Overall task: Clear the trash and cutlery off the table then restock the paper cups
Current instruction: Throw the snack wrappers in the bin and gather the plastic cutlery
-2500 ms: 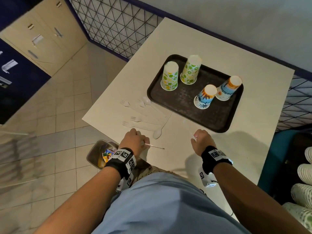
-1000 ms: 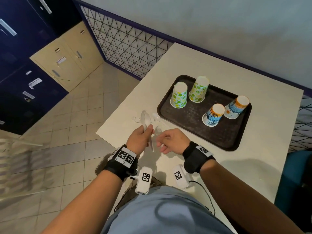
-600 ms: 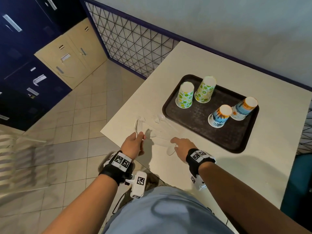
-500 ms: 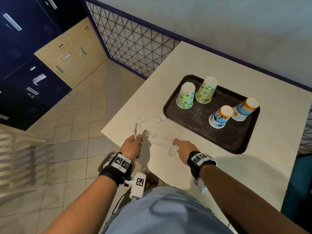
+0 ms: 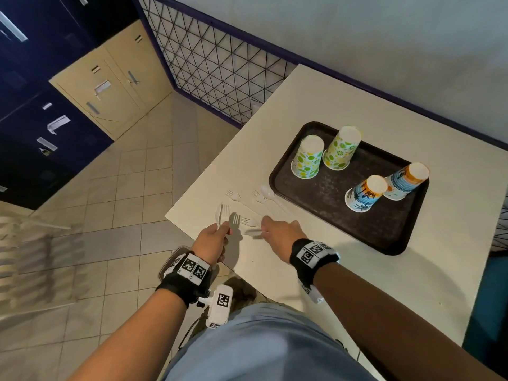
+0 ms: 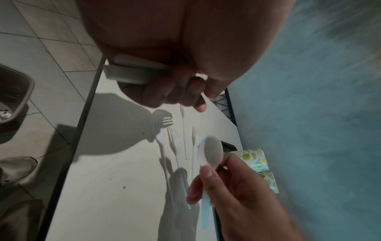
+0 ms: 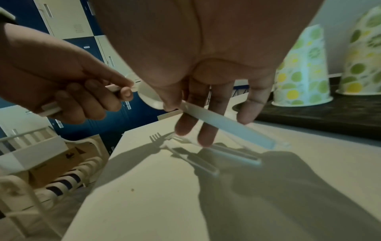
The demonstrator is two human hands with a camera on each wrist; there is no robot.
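Note:
My left hand (image 5: pixel 217 237) hovers over the table's near left corner and grips the handles of a white plastic fork and spoon (image 5: pixel 222 213). Just to its right, my right hand (image 5: pixel 268 229) pinches a white plastic spoon (image 7: pixel 226 125) between thumb and fingers, lifted a little above the table (image 5: pixel 343 111). Several white forks (image 6: pixel 175 146) and one spoon (image 5: pixel 268 192) lie loose on the table in front of both hands. Behind them a dark tray (image 5: pixel 316 193) holds several patterned paper cups (image 5: pixel 308 156), all upside down.
A grey bin (image 6: pixel 12 97) stands on the tiled floor below the table's near left edge. A wire mesh fence (image 5: pixel 220 64) and a wall border the table's far side. Lockers (image 5: pixel 41 105) and a white plastic chair (image 7: pixel 41 163) stand to the left.
My right hand has picked a spoon up off the table and carries it toward the left hand. The left hand keeps its cutlery and has barely moved.

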